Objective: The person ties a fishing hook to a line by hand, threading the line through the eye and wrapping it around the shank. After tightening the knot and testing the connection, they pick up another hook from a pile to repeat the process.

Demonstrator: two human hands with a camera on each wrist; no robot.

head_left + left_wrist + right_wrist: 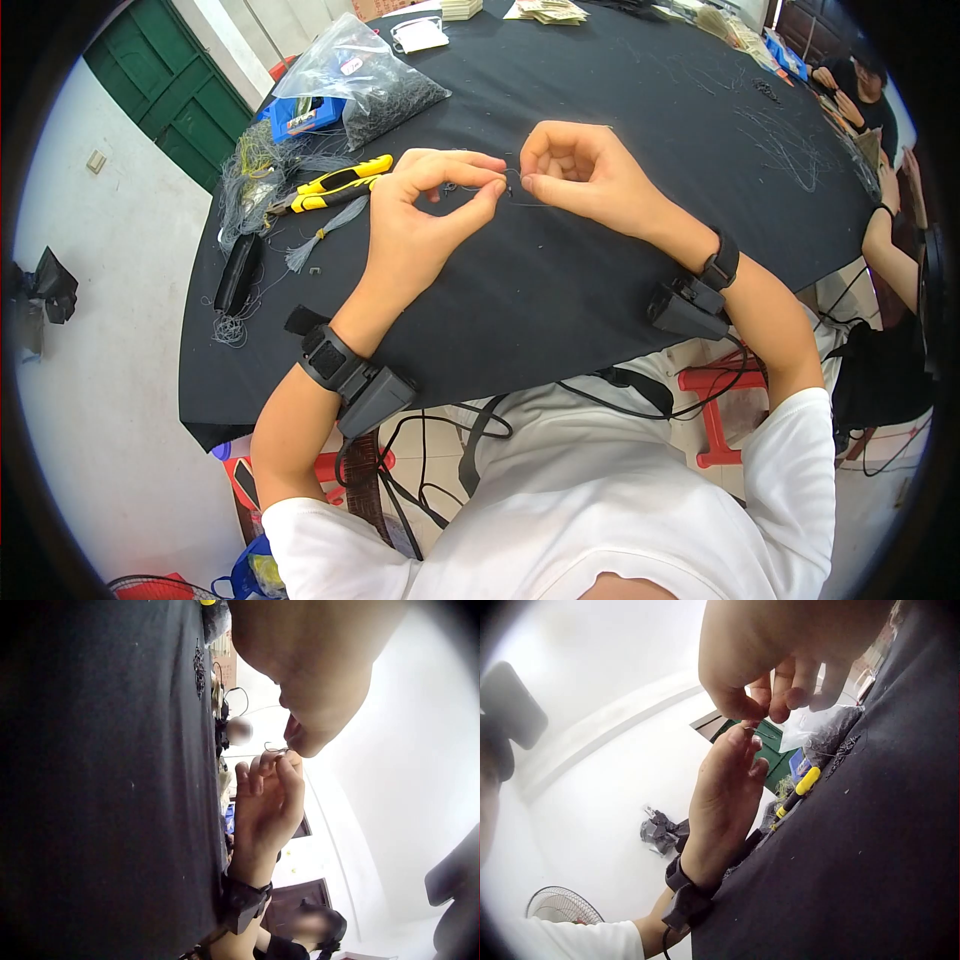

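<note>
Above the black cloth my left hand (420,210) pinches a small curved fish hook (763,734) between thumb and forefinger. Facing it, my right hand (595,178) has its thumb and forefinger pinched on a thin clear fishing line (530,205), its other fingers curled in. Fingertips of both hands are close together; in the left wrist view the hook (273,748) shows between the left hand (322,690) and the right hand (266,802). Fingers partly hide the line.
Left of the hands lie yellow-black pliers (335,187), a tied bundle of line (325,236), a black case (238,275) and tangled line (245,190). Beyond stands a clear plastic bag (385,100) of dark small pieces. Another person (870,110) sits at the right on the black-covered table (620,60).
</note>
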